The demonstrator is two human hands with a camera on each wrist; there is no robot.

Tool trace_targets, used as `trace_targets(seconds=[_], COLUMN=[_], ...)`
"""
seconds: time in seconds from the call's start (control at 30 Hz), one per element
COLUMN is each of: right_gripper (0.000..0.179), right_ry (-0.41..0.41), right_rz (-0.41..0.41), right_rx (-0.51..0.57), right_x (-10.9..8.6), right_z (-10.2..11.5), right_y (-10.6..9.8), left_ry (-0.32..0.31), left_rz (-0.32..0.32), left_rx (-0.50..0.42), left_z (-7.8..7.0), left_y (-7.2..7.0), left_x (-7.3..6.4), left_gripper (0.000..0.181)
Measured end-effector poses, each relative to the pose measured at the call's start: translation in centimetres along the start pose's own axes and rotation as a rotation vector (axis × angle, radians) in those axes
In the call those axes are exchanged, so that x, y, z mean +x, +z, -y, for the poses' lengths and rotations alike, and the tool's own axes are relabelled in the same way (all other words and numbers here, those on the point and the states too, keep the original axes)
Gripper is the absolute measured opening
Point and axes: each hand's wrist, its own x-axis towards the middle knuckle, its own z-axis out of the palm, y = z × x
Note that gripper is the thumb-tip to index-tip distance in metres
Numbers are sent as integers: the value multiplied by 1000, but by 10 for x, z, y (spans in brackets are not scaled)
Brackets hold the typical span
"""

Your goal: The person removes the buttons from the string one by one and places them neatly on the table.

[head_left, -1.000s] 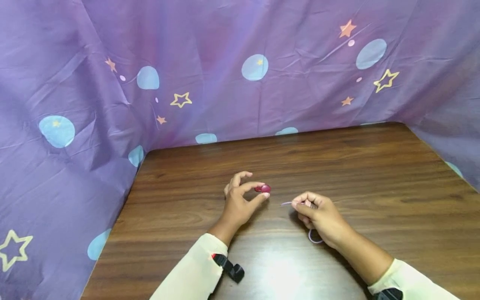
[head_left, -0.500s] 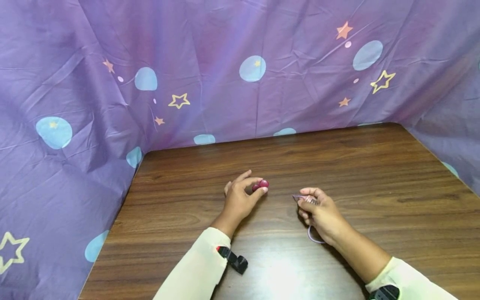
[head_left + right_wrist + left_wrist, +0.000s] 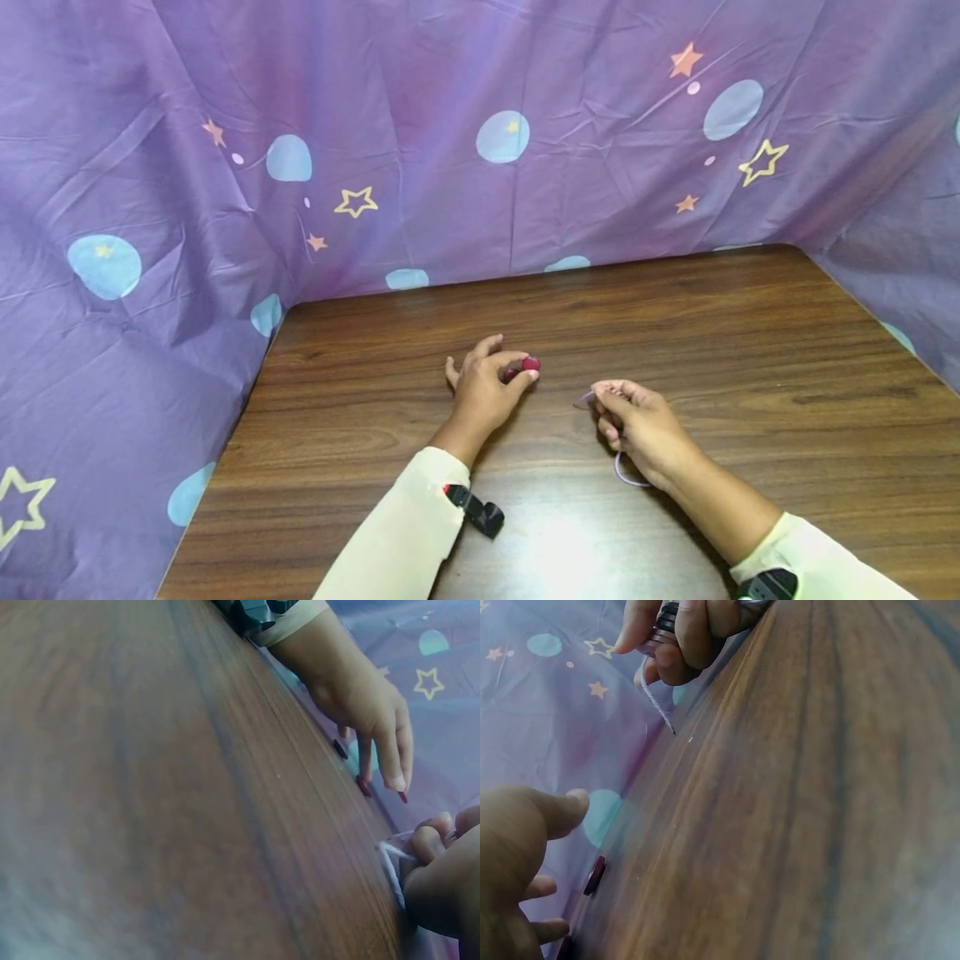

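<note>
My left hand [image 3: 483, 392] pinches a dark red round disc [image 3: 531, 363] between thumb and index finger; in the right wrist view, this disc [image 3: 403, 797] sticks out at the fingertips. Beneath that hand a second red disc [image 3: 510, 375] lies on the table, and a third dark disc [image 3: 340, 748] shows behind it. My right hand [image 3: 636, 421] grips a thin lilac cord [image 3: 657, 701]. Its short dark-tipped end points down past the fingers, and a loop [image 3: 624, 473] hangs below the hand. A stack of dark and pinkish discs [image 3: 665, 626] sits within the right fingers.
Both hands are over a brown wood-grain table [image 3: 337, 500]. A purple curtain [image 3: 420, 100] with stars and blue ovals hangs along its back and sides. Dark straps with camera mounts [image 3: 474, 508] are on both sleeves.
The pinched disc has risen slightly with the left hand, whose fingers have shifted around it. In the right hand, the cord's free end has drawn closer to the fingertips and now points down.
</note>
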Motion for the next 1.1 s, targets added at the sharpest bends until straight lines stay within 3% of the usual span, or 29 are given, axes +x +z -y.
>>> trace_targets(seconds=[0.43, 0.77, 1.1], right_gripper=[23, 18, 18], right_ry=[17, 47, 32], right_rz=[4, -18, 7], right_rx=[32, 40, 37], right_x=[1, 2, 3], right_z=[1, 1, 1], right_y=[-2, 0, -2], left_ry=[-17, -79, -89], left_rz=[11, 3, 12], left_rx=[150, 184, 207], left_z=[-6, -12, -13], left_y=[6, 15, 18], left_x=[3, 2, 4], left_gripper=[28, 30, 31])
